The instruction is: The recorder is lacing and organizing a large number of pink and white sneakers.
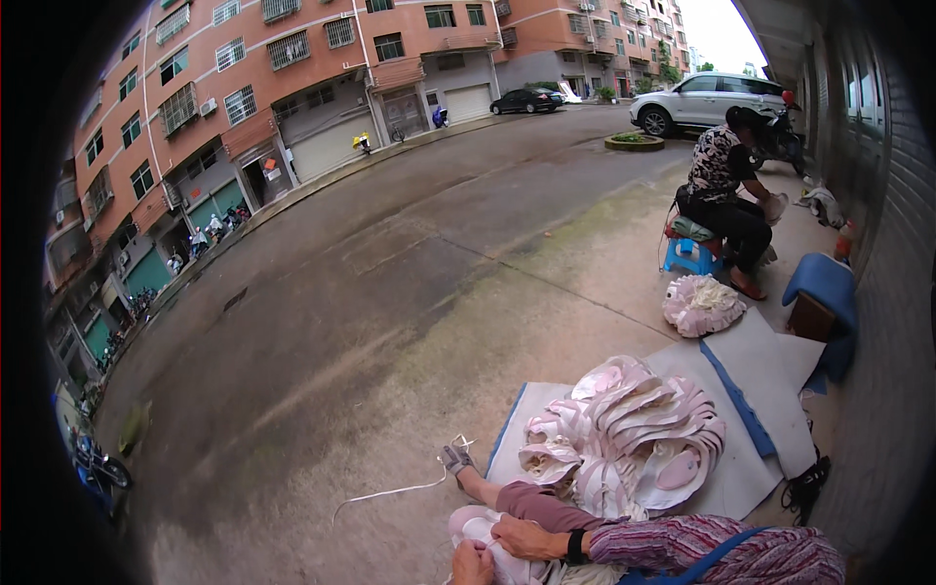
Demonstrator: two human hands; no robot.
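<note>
A pink and white shoe upper (472, 522) lies over my lap at the lower edge. My right hand (525, 538), with a black band at its wrist, is closed on the upper's fabric with bent fingers. Close beside it, my left hand (473, 564) is curled in a pinch at the upper's near edge, partly cut off by the picture's border. Whether a needle or thread is between the fingers is too small to tell. Beyond my leg, a big pile of similar pink and white shoe uppers (624, 429) rests on a pale sheet (736, 478).
A long white strip (390, 495) trails on the ground by my sandalled foot (455, 458). Farther off sit a smaller bundle of uppers (702, 305) and a person (726, 185) on a blue stool (692, 256). A blue chair (824, 292) stands near the right wall.
</note>
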